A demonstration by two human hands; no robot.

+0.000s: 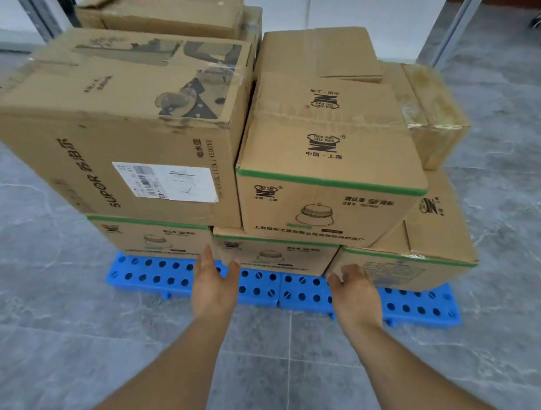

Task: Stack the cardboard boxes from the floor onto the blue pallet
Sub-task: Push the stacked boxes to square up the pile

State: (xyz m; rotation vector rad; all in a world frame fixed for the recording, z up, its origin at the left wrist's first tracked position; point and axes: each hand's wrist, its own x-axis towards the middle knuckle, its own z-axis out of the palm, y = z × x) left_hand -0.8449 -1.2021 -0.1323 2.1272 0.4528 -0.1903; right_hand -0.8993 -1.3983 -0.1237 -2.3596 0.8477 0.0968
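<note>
The grey tiled floor (66, 319) carries the blue pallet (151, 275), on which the cardboard boxes sit in 2 visible layers, the big SUPOR box (119, 126) upper left beside a green-edged box (327, 189). Below them runs a row of 3 green-edged boxes, with the middle box (275, 254) at the front. The left hand (215, 284) rests straight fingers against that box's left corner, and the right hand (354, 287) curls loosely at its right corner, gripping nothing clearly.
</note>
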